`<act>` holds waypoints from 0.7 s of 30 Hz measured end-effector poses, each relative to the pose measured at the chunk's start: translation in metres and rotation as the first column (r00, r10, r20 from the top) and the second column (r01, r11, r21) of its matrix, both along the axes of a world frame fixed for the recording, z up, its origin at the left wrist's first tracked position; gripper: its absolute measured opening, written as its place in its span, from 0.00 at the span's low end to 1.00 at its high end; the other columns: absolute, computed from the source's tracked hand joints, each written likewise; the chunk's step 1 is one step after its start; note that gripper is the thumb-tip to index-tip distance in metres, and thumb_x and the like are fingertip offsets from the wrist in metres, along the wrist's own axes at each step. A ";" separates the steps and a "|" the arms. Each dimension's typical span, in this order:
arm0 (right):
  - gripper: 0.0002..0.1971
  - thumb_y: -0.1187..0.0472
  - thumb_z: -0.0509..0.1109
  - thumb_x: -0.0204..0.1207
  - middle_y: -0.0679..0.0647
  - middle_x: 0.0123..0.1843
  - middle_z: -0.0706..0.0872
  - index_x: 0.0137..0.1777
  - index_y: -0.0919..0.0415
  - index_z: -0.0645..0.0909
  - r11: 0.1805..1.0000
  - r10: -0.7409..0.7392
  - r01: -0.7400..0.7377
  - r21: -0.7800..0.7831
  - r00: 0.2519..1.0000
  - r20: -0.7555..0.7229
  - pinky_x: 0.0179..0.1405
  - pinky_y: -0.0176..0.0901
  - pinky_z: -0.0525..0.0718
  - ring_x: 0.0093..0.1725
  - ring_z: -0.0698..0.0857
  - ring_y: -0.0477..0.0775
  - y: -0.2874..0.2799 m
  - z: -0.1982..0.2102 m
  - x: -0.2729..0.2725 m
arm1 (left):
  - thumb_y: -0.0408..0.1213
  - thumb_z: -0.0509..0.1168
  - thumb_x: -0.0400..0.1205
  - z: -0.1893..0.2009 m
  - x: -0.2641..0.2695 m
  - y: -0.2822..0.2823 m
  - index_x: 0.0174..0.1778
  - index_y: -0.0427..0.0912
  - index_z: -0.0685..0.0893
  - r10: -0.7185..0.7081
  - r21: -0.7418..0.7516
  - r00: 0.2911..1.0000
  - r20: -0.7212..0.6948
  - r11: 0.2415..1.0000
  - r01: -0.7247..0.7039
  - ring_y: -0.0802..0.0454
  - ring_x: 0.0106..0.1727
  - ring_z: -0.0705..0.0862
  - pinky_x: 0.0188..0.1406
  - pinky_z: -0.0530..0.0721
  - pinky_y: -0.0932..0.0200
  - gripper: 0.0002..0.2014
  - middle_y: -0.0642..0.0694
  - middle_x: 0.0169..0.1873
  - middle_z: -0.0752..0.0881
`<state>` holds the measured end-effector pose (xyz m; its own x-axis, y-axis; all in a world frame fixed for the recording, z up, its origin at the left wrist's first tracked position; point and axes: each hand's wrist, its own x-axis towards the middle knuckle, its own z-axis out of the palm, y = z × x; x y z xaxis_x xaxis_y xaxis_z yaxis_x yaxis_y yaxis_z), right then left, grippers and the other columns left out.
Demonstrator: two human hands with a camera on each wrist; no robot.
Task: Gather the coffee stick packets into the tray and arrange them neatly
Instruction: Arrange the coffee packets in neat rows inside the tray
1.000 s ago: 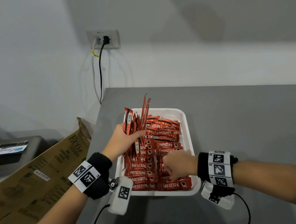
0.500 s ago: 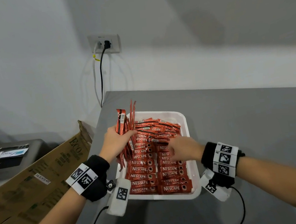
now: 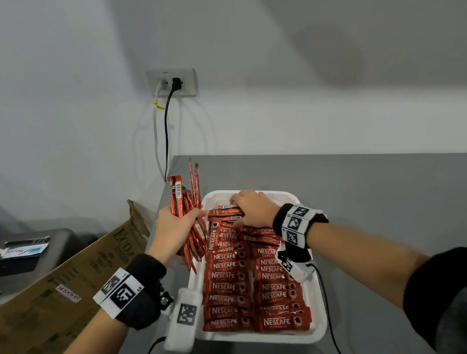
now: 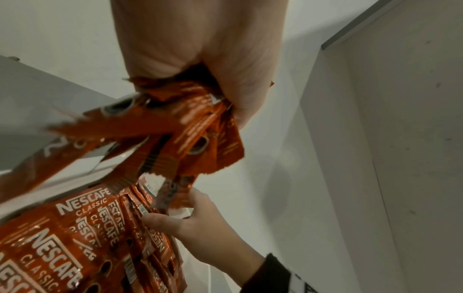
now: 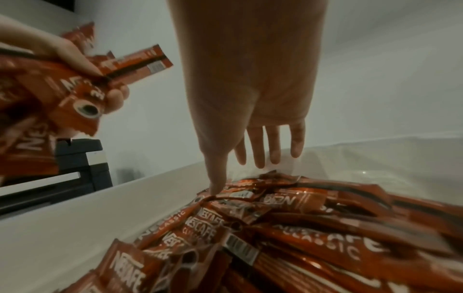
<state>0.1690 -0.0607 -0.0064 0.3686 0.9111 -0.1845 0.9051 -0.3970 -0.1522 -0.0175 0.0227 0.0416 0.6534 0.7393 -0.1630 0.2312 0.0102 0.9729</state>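
A white tray (image 3: 319,335) on the grey table holds two neat rows of red coffee stick packets (image 3: 226,287). At its far end lies a loose pile of packets (image 3: 227,216). My left hand (image 3: 178,226) grips a bundle of packets (image 3: 187,199) upright over the tray's far left rim; the left wrist view shows my left hand (image 4: 200,49) wrapped round the bundle (image 4: 188,128). My right hand (image 3: 247,207) lies on the loose pile. In the right wrist view my right hand (image 5: 240,154) has straight fingers, and the thumb tip touches a packet (image 5: 288,200) near the tray wall (image 5: 125,208).
The grey table (image 3: 373,205) stretches right of the tray; its left edge runs beside the tray. A cardboard box flap (image 3: 64,281) leans at the left, beside a black device (image 3: 19,257). A wall socket (image 3: 172,82) with two cables hangs behind.
My right hand has moved from the tray's near end to the loose pile at its far end. My left hand has carried its bundle leftward to the tray's far left rim.
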 end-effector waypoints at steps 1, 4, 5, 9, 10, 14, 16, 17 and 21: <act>0.30 0.46 0.70 0.76 0.59 0.70 0.76 0.72 0.62 0.70 1.000 0.006 -0.006 -0.017 1.000 0.018 0.69 0.57 0.72 0.69 0.74 0.60 0.004 -0.001 0.000 | 0.33 0.69 0.77 0.000 0.000 0.003 0.50 0.30 0.83 0.004 -0.008 1.000 0.004 1.000 -0.004 0.47 0.38 0.87 0.49 0.86 0.49 0.10 0.41 0.36 0.87; 0.22 0.49 0.66 0.79 0.61 0.66 0.79 0.67 0.63 0.74 0.999 0.039 -0.038 -0.021 0.996 0.077 0.65 0.56 0.74 0.66 0.77 0.61 0.013 -0.008 0.003 | 0.33 0.69 0.77 0.000 0.000 0.009 0.52 0.26 0.82 0.011 -0.010 1.000 0.012 1.000 -0.011 0.47 0.38 0.86 0.49 0.86 0.49 0.13 0.38 0.39 0.87; 0.21 0.49 0.65 0.80 0.61 0.65 0.80 0.65 0.63 0.75 0.999 0.046 -0.045 -0.017 0.994 0.094 0.64 0.56 0.74 0.65 0.77 0.61 0.014 -0.009 0.004 | 0.32 0.69 0.77 0.000 0.000 0.010 0.53 0.26 0.82 0.012 -0.006 1.000 0.014 1.000 -0.012 0.47 0.38 0.86 0.48 0.86 0.51 0.13 0.36 0.40 0.87; 0.18 0.50 0.64 0.80 0.60 0.63 0.80 0.62 0.63 0.77 0.998 0.050 -0.046 -0.032 0.989 0.136 0.64 0.57 0.73 0.64 0.77 0.61 0.017 -0.012 0.006 | 0.32 0.68 0.78 -0.002 0.002 0.011 0.53 0.27 0.82 0.016 0.007 1.000 0.011 1.000 -0.016 0.47 0.40 0.87 0.44 0.86 0.57 0.13 0.31 0.46 0.87; 0.16 0.53 0.65 0.80 0.60 0.63 0.81 0.61 0.63 0.77 0.998 0.055 -0.049 -0.041 0.988 0.148 0.63 0.57 0.73 0.64 0.77 0.61 0.017 -0.012 0.006 | 0.32 0.68 0.78 -0.003 0.002 0.011 0.53 0.27 0.82 0.013 0.009 1.000 0.010 1.000 -0.013 0.46 0.40 0.87 0.44 0.85 0.57 0.13 0.31 0.47 0.87; 0.09 0.59 0.64 0.79 0.59 0.58 0.82 0.54 0.63 0.80 0.999 0.043 -0.038 -0.032 0.989 0.142 0.61 0.56 0.73 0.60 0.79 0.60 0.018 -0.012 0.006 | 0.33 0.68 0.78 -0.004 0.002 0.012 0.53 0.27 0.82 0.008 0.007 1.000 0.007 1.000 -0.008 0.46 0.41 0.86 0.44 0.85 0.58 0.13 0.31 0.46 0.87; 0.07 0.61 0.65 0.79 0.59 0.56 0.83 0.51 0.64 0.80 1.000 0.018 -0.017 -0.010 0.995 0.102 0.58 0.55 0.76 0.58 0.81 0.60 0.018 -0.011 0.005 | 0.33 0.68 0.78 -0.005 0.002 0.012 0.53 0.28 0.82 -0.002 -0.003 1.000 0.004 1.000 0.002 0.49 0.39 0.87 0.42 0.85 0.59 0.12 0.36 0.42 0.87; 0.05 0.62 0.65 0.79 0.59 0.54 0.84 0.48 0.64 0.80 1.000 0.004 -0.004 0.003 0.997 0.078 0.54 0.52 0.77 0.56 0.82 0.60 0.019 -0.010 0.005 | 0.33 0.68 0.78 -0.005 0.003 0.012 0.52 0.28 0.83 -0.005 -0.010 1.000 0.004 1.000 0.005 0.50 0.38 0.87 0.41 0.85 0.60 0.12 0.39 0.40 0.87; 0.14 0.63 0.69 0.78 0.58 0.41 0.80 0.34 0.61 0.70 0.998 -0.044 0.044 0.034 0.999 0.005 0.41 0.47 0.77 0.45 0.82 0.61 0.014 -0.001 0.009 | 0.33 0.69 0.77 -0.006 0.004 0.012 0.51 0.32 0.84 -0.008 -0.011 1.000 0.005 1.000 0.008 0.53 0.38 0.88 0.41 0.83 0.61 0.09 0.43 0.39 0.87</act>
